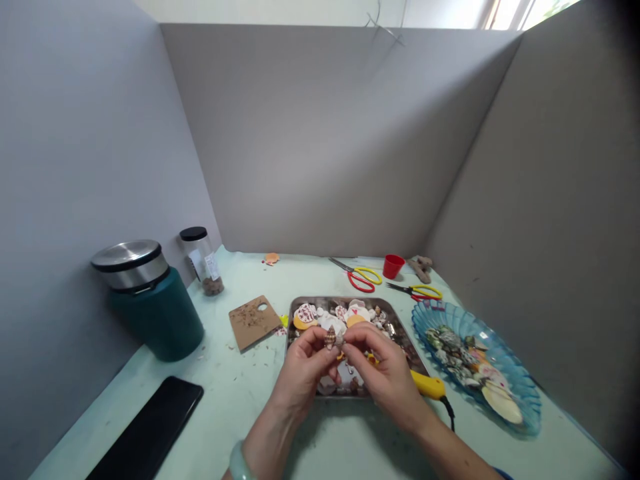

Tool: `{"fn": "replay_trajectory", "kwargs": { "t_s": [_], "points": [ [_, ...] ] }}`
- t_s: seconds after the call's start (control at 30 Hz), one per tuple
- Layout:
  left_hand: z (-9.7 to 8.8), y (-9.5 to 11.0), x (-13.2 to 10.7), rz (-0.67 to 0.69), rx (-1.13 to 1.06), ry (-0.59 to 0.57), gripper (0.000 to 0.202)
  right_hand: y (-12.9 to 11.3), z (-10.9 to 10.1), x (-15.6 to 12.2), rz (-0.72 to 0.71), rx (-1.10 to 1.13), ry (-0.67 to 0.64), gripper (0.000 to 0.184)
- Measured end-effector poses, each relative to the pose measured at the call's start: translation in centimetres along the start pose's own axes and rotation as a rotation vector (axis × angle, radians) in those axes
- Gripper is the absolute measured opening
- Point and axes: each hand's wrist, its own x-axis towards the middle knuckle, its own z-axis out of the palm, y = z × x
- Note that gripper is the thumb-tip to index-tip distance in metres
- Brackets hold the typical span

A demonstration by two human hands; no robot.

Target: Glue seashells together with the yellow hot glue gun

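Observation:
Both hands meet above the near half of a metal tray (418, 360) filled with shells. Between the thumb and fingers of my left hand (305, 363) is a small brown-and-white spiral seashell (330, 337). My right hand (384, 370) pinches a small pale shell (340, 341) right beside it; whether the two touch I cannot tell. Behind my right hand, the yellow handle of a corded tool (428, 385) sticks out over the tray's right edge, its front end hidden.
To the right lies a blue scalloped dish (525, 393) of shells. Two pairs of scissors (361, 280) (423, 292) and a red cup (393, 266) stand behind. At left are a brown board (255, 323), a jar (203, 261), a teal flask (155, 313) and a black phone (147, 427).

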Motion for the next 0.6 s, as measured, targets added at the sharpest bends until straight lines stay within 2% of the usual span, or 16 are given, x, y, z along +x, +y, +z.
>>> {"fn": "replay_trajectory", "kwargs": {
  "t_s": [0.1,0.23,0.5,0.6],
  "points": [
    [-0.1,0.1,0.0,0.005,0.019,-0.017,0.031,-0.1,-0.2,0.0,0.01,-0.004,0.005,0.008],
    [-0.2,0.4,-0.2,0.014,0.001,-0.099,0.039,-0.2,-0.8,0.3,0.012,-0.046,-0.022,0.011],
    [-0.2,0.5,-0.2,-0.046,0.001,-0.099,0.029,-0.4,-1.5,0.4,-0.018,-0.093,-0.179,0.012],
    [-0.3,0.5,-0.2,-0.058,0.018,-0.119,0.026,-0.5,-1.4,0.3,-0.016,-0.09,-0.199,0.012]
  ]
}}
